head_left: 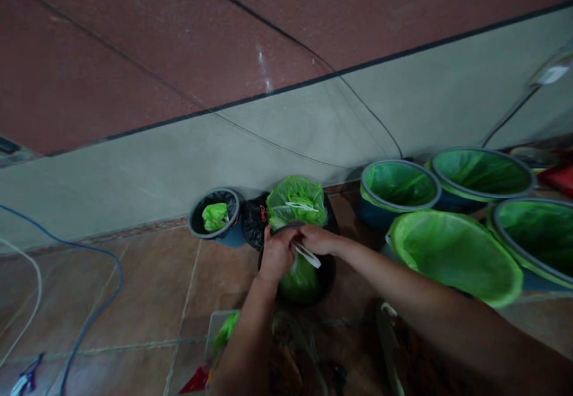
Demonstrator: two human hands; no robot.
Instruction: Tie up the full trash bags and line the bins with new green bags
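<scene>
My left hand [278,254] and my right hand [316,239] meet over a dark bin at the centre, where a green bag [299,282] sits inside. Both hands are closed at the bag's gathered top, around its white drawstring [307,255], a loop of which hangs out below my right hand. Just behind them stands another green bag [293,194] with a white string on it. A black bag [254,221] with a red tie lies to its left.
A blue bin [230,236] with a black liner stands left by the wall. Several green-lined bins [400,186] stand at the right, one liner [454,252] spread wide. A clear container [215,327] is at the lower left. Hoses [117,264] cross the floor.
</scene>
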